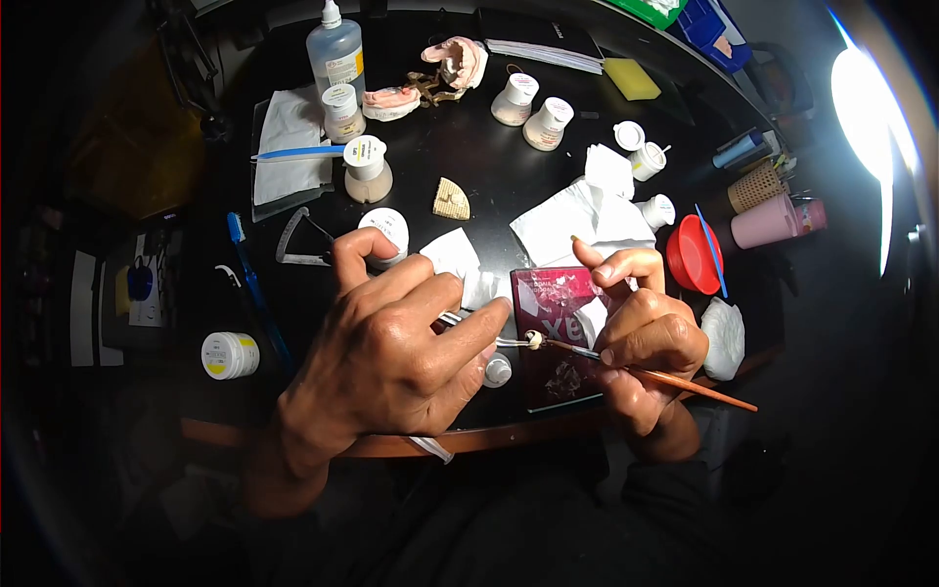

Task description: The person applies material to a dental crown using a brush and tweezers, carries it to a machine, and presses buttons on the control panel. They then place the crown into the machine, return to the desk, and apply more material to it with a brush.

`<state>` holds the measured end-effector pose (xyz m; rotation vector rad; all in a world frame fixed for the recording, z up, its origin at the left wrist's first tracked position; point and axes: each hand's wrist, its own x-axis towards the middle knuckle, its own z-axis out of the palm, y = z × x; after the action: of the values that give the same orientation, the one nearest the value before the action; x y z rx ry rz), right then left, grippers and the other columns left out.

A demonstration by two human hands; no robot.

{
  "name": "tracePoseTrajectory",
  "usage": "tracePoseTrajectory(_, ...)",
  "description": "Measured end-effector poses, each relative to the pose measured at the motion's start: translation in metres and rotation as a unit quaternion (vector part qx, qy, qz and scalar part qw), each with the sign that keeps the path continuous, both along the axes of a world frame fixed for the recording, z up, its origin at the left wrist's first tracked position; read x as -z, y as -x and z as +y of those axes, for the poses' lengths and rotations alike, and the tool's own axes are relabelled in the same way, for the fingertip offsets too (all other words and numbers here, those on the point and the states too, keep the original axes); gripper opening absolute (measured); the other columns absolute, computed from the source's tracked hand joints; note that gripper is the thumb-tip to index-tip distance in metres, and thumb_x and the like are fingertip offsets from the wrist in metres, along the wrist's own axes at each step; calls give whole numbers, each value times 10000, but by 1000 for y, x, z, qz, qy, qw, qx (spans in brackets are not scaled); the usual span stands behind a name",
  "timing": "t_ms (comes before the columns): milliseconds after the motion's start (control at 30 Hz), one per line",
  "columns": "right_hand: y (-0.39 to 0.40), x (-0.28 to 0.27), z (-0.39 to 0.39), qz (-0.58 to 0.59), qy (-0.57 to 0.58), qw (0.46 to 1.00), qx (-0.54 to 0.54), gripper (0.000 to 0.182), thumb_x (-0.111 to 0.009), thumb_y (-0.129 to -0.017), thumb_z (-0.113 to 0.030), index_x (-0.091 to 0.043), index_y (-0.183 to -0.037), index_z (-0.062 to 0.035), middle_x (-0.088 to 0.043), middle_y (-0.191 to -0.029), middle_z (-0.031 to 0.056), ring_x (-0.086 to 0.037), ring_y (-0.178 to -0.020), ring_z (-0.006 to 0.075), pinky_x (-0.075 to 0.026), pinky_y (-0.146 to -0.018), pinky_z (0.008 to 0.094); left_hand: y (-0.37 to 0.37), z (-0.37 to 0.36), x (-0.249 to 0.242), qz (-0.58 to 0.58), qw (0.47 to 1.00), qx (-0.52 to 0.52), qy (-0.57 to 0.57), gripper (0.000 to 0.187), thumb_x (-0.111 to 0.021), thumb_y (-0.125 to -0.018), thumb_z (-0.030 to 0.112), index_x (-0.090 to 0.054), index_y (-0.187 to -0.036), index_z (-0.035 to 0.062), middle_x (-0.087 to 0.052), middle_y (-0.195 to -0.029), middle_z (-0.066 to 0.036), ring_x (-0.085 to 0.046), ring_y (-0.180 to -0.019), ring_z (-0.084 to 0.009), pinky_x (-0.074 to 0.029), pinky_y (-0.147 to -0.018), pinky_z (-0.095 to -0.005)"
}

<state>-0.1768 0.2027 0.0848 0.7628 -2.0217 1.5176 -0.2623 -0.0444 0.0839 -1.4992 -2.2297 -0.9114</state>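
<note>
My left hand (391, 342) is closed around slim metal tweezers (511, 342), mostly hidden by the fingers. At their tip sits a small cream-coloured piece like a dental crown (534, 338). My right hand (648, 338) pinches a thin brush (709, 393) with a brown wooden handle, its tip touching or very close to the crown. Below both tools lies a dark red box (553, 293) with white smears and scraps on it. A small clear-white container (497, 371) stands beside my left fingertips, and a white-lidded jar (384, 233) is just beyond that hand.
Several powder bottles (368, 171) and a large liquid bottle (335, 49) stand behind, near pink-and-white dental models (460, 64). White tissues (558, 220) and a red bowl (693, 254) are at right. A blue toothbrush (256, 284) lies left; a bright lamp (866, 108) shines from the right.
</note>
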Motion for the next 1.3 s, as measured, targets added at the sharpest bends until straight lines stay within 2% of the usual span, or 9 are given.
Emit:
tracePoseTrajectory(167,0,1,0,22,-35,999,18,252,-624,-557,-8,-663,-799,-69,-640,-658,20,-628,-994,368,-442,-1099,653,2,-1,0,6,1000,12,-5,299,-665,-794,227,-827,-1001,84,-513,-642,2,-507,-648,-175,-308,-846,-472)
tracePoseTrajectory(867,1,0,-2,25,-63,997,28,260,-657,-551,-21,-699,-804,-65,-652,-655,24,-656,-954,364,-473,-1055,599,1,-2,-2,-2,1000,18,0,317,-664,-774,242,-826,-991,77,-498,-641,2,-493,-626,-174,-294,-821,-475)
tracePoseTrajectory(1300,2,-4,-3,31,-72,996,34,229,-655,-550,-20,-676,-774,-64,-652,-647,20,-651,-876,336,-503,-939,512,1,-2,-2,4,1000,14,1,309,-660,-786,244,-826,-991,82,-506,-646,0,-496,-632,-174,-298,-829,-473)
